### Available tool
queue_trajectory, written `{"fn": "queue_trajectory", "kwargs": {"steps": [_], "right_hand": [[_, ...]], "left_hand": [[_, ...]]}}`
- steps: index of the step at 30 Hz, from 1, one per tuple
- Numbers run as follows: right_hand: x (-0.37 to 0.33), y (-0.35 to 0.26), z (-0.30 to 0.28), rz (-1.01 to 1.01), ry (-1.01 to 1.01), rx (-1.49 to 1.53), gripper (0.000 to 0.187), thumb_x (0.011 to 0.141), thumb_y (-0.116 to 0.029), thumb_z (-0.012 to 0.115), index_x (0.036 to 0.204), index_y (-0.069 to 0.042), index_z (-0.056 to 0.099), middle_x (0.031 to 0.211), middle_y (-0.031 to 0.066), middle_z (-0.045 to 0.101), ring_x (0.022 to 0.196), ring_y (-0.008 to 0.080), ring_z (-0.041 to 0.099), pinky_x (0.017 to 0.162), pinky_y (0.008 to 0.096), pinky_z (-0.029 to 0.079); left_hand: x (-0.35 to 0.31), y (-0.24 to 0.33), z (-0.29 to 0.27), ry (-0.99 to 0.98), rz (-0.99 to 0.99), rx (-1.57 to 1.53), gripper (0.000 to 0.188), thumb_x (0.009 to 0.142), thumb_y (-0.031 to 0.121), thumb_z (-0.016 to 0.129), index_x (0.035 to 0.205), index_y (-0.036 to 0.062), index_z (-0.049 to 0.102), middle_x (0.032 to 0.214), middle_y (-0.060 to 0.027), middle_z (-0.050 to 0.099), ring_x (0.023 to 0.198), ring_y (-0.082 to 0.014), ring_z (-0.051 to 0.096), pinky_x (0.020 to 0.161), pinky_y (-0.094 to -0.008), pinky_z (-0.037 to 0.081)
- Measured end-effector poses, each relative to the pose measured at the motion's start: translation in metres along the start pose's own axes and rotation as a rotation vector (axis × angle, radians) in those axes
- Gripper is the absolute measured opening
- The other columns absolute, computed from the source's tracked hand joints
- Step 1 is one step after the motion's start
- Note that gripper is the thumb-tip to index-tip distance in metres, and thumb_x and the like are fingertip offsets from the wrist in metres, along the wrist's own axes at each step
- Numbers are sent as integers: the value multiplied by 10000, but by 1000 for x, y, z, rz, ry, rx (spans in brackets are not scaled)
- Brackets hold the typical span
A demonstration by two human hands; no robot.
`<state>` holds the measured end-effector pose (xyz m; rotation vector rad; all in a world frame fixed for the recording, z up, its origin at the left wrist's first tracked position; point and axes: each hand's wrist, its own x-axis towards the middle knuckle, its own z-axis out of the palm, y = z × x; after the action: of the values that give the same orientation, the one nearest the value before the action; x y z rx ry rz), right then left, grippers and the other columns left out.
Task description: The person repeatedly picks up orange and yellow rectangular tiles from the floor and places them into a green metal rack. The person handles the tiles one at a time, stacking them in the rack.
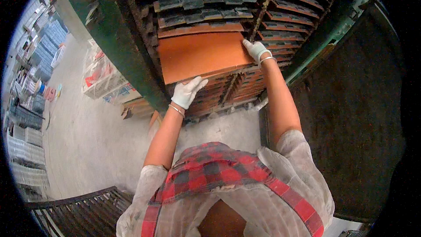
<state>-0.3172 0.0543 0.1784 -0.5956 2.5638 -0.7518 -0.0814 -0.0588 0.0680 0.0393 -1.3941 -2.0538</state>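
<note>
A flat orange-brown board lies level in a slot of a tall dark rack, its near edge sticking out toward me. My right hand, in a white glove, grips the board's right edge, thumb on top. At the near edge, left of its middle, my left hand, also gloved in white, holds the board from below and in front. Some of its fingers are hidden by the board. Just above sit tiers bearing dark grey stepped pieces.
The rack's right column carries more orange shelves with dark pieces. A green post stands on the left, a dark door-like panel on the right. Crates stand on the grey floor. A slatted dark frame lies lower left.
</note>
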Motion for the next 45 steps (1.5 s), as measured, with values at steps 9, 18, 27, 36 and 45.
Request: {"fn": "queue_trajectory", "kwargs": {"steps": [9,18,27,36,45], "right_hand": [[22,8,2,-62,27,76,578,745,-421,388,1007,91,441,1000,265,470,907,388,476,765,384,396],[6,19,1,-225,-23,-268,317,763,-236,398,936,14,490,871,248,525,831,366,515,709,396,419],[-37,38,15,-125,-68,133,382,784,-282,378,944,41,506,939,225,515,841,322,502,725,369,388],[-19,35,11,-105,66,30,432,798,-303,350,953,77,482,960,174,534,818,284,525,698,343,368],[-42,78,26,-131,192,447,415,798,-293,353,908,79,503,875,147,544,748,212,501,684,311,374]], "left_hand": [[7,2,10,174,-120,-478,123,717,-50,492,837,-69,509,843,-145,535,832,-265,526,809,-436,421],[-16,10,14,222,-106,-254,176,708,-55,480,881,-81,492,911,-157,511,875,-286,508,817,-451,412],[-57,-20,-8,99,-47,-58,231,695,-114,442,926,-90,439,945,-177,467,888,-299,492,820,-476,407],[-52,-15,-3,-39,150,203,165,729,-57,467,881,-116,495,952,-226,486,902,-350,492,831,-475,392],[-40,-31,0,62,-384,-1006,269,799,153,421,1047,52,447,1071,-115,461,978,-258,448,857,-405,345]]}}
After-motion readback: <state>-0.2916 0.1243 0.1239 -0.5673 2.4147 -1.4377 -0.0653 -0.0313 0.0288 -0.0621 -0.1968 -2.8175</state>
